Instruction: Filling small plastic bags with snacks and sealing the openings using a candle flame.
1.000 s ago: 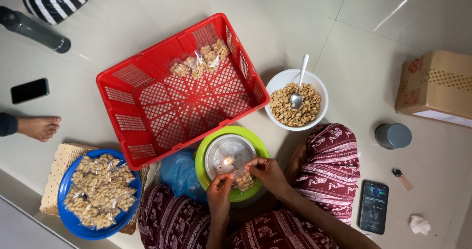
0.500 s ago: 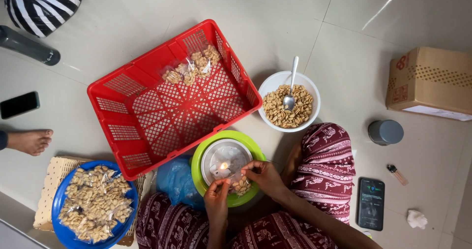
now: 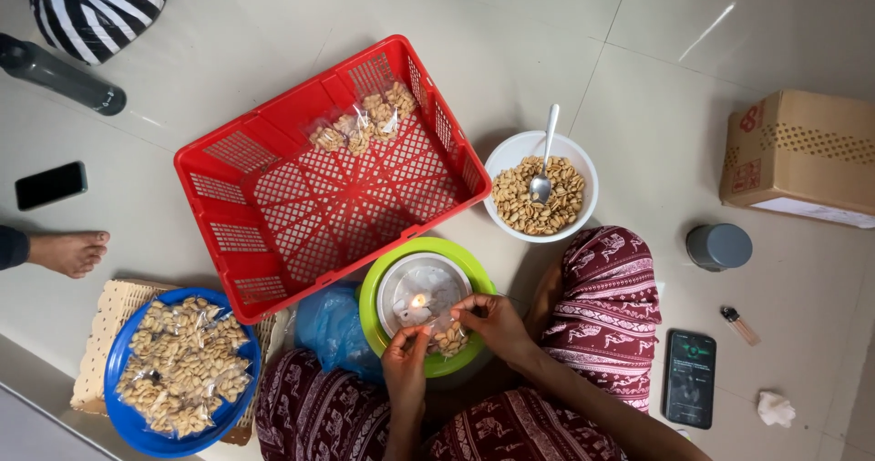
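Observation:
Both my hands hold a small clear packet of peanuts point(image 3: 448, 337) over a green plate point(image 3: 465, 279). My left hand point(image 3: 406, 356) pinches the packet's left edge and my right hand point(image 3: 492, 322) pinches its top right. The packet's open edge is close to a small lit flame point(image 3: 418, 301) that burns in a metal dish point(image 3: 401, 279) on the plate. A white bowl of peanuts point(image 3: 538, 199) with a metal spoon point(image 3: 544, 160) stands just beyond my right knee. A red plastic crate point(image 3: 301, 197) ahead holds a few sealed peanut packets point(image 3: 365, 119).
A blue plate point(image 3: 123, 406) heaped with peanut packets rests on a woven stand at left. A blue plastic bag point(image 3: 333, 329) lies by my leg. Cardboard box point(image 3: 802, 156), grey lid point(image 3: 720, 246), lighter point(image 3: 739, 324), phone point(image 3: 690, 377) and tissue point(image 3: 775, 408) at right. Another person's foot point(image 3: 68, 251), phone point(image 3: 50, 185), dark bottle point(image 3: 59, 76) at left.
My hands have stayed on the packet near the flame with only small finger shifts. The view has drifted slightly, so everything sits a little further left.

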